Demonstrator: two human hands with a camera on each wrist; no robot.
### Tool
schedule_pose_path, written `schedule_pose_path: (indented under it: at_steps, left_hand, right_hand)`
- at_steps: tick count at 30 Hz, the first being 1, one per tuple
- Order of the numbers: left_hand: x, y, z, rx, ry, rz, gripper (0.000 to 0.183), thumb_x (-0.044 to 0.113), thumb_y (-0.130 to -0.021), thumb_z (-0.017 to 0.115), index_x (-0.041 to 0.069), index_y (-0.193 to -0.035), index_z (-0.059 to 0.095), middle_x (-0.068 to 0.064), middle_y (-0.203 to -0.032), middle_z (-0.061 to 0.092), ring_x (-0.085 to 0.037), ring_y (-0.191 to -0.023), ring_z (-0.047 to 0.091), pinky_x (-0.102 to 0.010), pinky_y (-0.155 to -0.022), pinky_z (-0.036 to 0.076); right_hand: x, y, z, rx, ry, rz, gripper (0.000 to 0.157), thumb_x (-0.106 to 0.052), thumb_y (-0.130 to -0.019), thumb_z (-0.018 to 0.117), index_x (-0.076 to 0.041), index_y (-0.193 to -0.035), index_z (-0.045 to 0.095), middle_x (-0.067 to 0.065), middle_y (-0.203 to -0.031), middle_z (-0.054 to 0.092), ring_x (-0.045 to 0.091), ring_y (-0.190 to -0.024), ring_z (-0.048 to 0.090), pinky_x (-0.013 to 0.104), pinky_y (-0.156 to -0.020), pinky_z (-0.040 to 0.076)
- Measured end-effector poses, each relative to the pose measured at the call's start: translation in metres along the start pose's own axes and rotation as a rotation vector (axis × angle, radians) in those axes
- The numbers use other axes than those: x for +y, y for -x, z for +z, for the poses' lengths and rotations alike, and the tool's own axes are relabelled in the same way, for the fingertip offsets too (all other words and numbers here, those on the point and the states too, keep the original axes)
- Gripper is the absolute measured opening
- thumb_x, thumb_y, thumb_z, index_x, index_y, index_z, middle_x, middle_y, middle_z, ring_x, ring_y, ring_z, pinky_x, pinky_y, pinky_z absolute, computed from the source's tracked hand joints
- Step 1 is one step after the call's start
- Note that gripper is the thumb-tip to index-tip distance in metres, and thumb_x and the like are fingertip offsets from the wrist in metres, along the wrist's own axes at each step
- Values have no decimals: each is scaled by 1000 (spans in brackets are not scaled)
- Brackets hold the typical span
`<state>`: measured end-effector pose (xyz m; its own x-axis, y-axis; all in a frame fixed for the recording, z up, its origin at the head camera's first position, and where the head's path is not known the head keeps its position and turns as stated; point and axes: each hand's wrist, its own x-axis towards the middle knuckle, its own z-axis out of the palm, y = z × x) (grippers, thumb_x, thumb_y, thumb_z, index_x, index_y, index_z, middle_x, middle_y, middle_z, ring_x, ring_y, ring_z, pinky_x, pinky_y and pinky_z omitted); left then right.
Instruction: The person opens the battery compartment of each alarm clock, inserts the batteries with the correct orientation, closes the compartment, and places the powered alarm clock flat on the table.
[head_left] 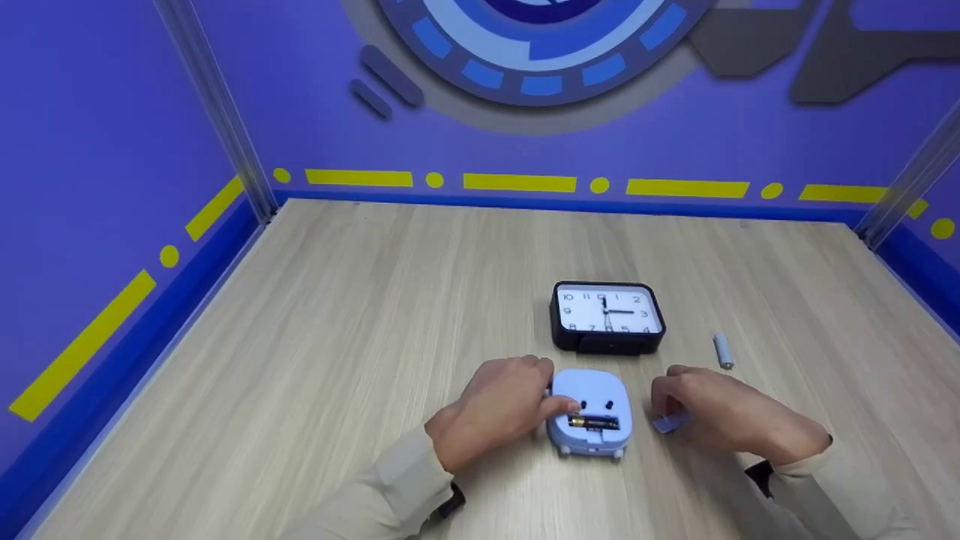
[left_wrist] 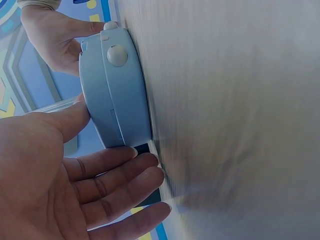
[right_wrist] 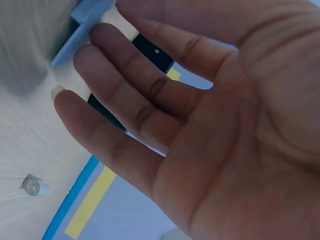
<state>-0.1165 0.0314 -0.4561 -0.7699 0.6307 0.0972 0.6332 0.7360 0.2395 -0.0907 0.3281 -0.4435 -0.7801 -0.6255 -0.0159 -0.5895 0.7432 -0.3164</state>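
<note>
Head view: the pale blue clock (head_left: 589,411) lies face down at lower centre, its battery (head_left: 592,423) running left-right, left hand (head_left: 499,409) pressing it with relaxed fingers, while the right hand (head_left: 720,415), just right, pinches the small cover (head_left: 670,424).

You see a pale blue clock (head_left: 589,409) with a gold and black battery (head_left: 592,423) in its back. The other clock (head_left: 607,316) has a black frame and a white face. The table (head_left: 337,322) is light wood grain; the walls (head_left: 105,150) are purple with yellow dashes.
</note>
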Motion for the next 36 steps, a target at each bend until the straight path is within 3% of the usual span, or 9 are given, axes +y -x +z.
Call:
schedule_pose_path:
  at_steps: [11, 27, 36]
  left_hand:
    - [0, -2, 0, 5, -2, 10, 45, 54, -101, 67, 10, -97, 66, 5, -76, 53, -10, -68, 50, -32, -63, 47]
    - [-1, 1, 0, -4, 0, -12, 44, 55, -102, 67, 11, -97, 65, 6, -78, 54, -10, -69, 49, -32, -64, 47]
    - [-1, -1, 0, -24, 6, -18, 46, 56, -102, 65, 11, -99, 66, 5, -78, 53, -11, -69, 50, -31, -64, 46]
  right_hand:
    - [1, -2, -2, -22, -10, 33, 20, -3, -89, 83, -17, -86, 69, -12, -80, 54, 5, -75, 48, 31, -66, 46]
    - [2, -3, -1, -16, -33, 32, 24, 3, -80, 83, -16, -85, 68, -13, -79, 58, 4, -72, 51, 31, -63, 46]
    - [0, -2, -5, -12, -60, 80, 22, -10, -88, 86, -17, -80, 67, -14, -74, 56, 3, -68, 48, 29, -61, 44]
